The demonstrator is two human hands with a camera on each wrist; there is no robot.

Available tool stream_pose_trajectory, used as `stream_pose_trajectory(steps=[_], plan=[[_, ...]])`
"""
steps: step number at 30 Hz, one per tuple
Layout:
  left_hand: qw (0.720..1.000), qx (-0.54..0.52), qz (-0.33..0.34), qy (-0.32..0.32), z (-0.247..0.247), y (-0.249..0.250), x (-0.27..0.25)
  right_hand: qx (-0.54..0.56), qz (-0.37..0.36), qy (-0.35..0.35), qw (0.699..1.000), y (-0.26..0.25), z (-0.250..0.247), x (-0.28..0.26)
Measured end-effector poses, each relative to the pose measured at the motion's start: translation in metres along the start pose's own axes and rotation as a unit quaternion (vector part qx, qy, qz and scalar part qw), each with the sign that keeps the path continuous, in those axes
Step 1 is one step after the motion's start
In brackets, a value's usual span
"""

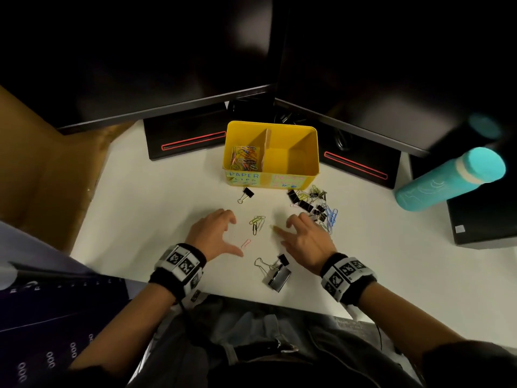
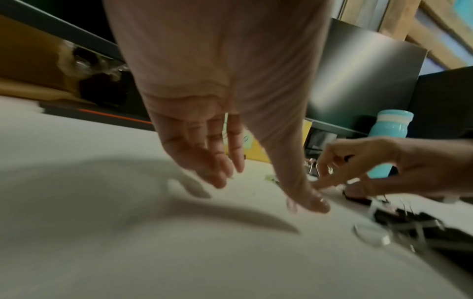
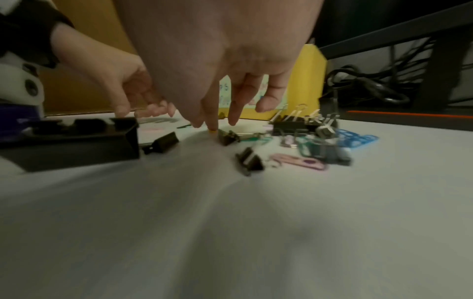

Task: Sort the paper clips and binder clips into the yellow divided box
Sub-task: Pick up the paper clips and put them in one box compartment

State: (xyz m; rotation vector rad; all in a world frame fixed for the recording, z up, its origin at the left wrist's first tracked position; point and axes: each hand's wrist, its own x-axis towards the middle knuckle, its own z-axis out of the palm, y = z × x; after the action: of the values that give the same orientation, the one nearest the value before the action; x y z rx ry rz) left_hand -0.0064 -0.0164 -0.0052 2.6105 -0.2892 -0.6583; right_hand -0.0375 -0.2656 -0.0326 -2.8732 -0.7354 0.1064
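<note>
The yellow divided box [image 1: 296, 135] stands at the back of the white desk; its left compartment holds several coloured paper clips [image 1: 244, 158], and its right one looks empty. My left hand [image 1: 235, 236] hovers with relaxed fingers and holds nothing. A few paper clips [image 1: 257, 224] and a pink clip [image 1: 245, 243] lie between my hands. The right hand [image 1: 280, 226] is spread, one fingertip [image 3: 213, 127] touching a small yellow clip on the desk. A mixed pile of binder and paper clips [image 1: 317, 208] lies right of it. Large binder clips [image 1: 275, 273] sit near the front edge, and a single binder clip [image 1: 246, 194] lies by the box.
A teal bottle [image 1: 447, 180] stands at the right beside a black box [image 1: 484, 219]. Two dark monitors [image 1: 167, 65] on bases with red lines [image 1: 193, 141] close off the back. A cardboard box [image 1: 47, 163] is at the left. The desk's front edge [image 1: 251, 299] is close to my wrists.
</note>
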Motion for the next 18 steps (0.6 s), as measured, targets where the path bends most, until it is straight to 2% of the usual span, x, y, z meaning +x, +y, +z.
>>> stream_pose_trajectory(steps=[2, 4, 8, 10, 13, 18], plan=[[1.000, 0.004, -0.021, -0.017, 0.004, -0.007, -0.006, 0.011, -0.023, -0.009, 1.000, -0.010, 0.003, 0.010], [1.000, -0.016, -0.017, -0.008, 0.010, -0.008, -0.006, 0.054, -0.019, -0.015, 0.998, -0.016, 0.000, 0.022], [0.998, -0.063, 0.001, 0.027, 0.020, 0.005, 0.005, 0.163, 0.028, -0.071, 0.984, -0.009, -0.002, 0.045], [0.995, -0.082, -0.010, 0.054, 0.023, 0.011, 0.009, 0.224, 0.057, -0.071, 0.970, -0.005, -0.001, 0.054], [0.994, -0.049, -0.009, 0.094, 0.029, 0.016, 0.011, 0.276, 0.077, -0.064, 0.956, -0.007, 0.003, 0.062], [0.993, 0.011, 0.040, 0.114, 0.034, 0.011, 0.007, 0.286, 0.049, -0.049, 0.956, -0.014, 0.013, 0.066]])
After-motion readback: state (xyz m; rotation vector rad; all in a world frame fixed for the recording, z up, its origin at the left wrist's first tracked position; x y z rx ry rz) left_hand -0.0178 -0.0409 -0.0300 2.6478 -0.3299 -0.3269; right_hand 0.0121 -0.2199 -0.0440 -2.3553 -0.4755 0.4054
